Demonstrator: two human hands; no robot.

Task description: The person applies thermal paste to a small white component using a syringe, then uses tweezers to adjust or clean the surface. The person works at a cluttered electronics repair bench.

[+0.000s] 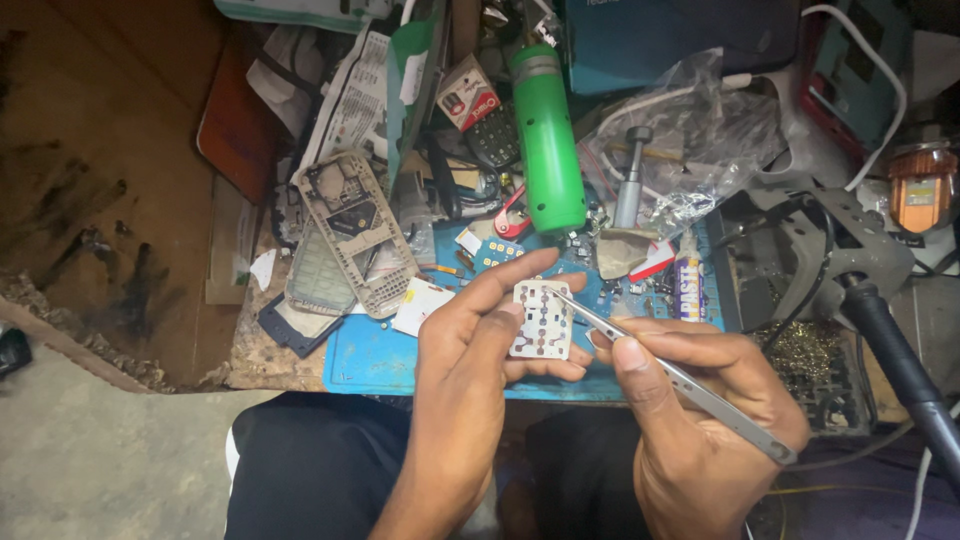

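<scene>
Left hand (470, 340) curls closed around a small white keypad board (541, 320), its lower edge hidden behind fingers, held above the blue mat (370, 355). Right hand (700, 420) pinches thin, matte metal tweezers (680, 380), tips touching the board. Glossy green cylinder (547, 140) lies behind; small red-and-white box (468, 92) beside it.

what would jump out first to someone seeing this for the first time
At the centre, the left hand holds up a small white keypad sheet, and the right hand brings the tip of metal tweezers to its upper edge. Right behind them, a bright green cylinder lies on the cluttered bench, with a bare grey phone frame to the left beside the blue mat.
</scene>
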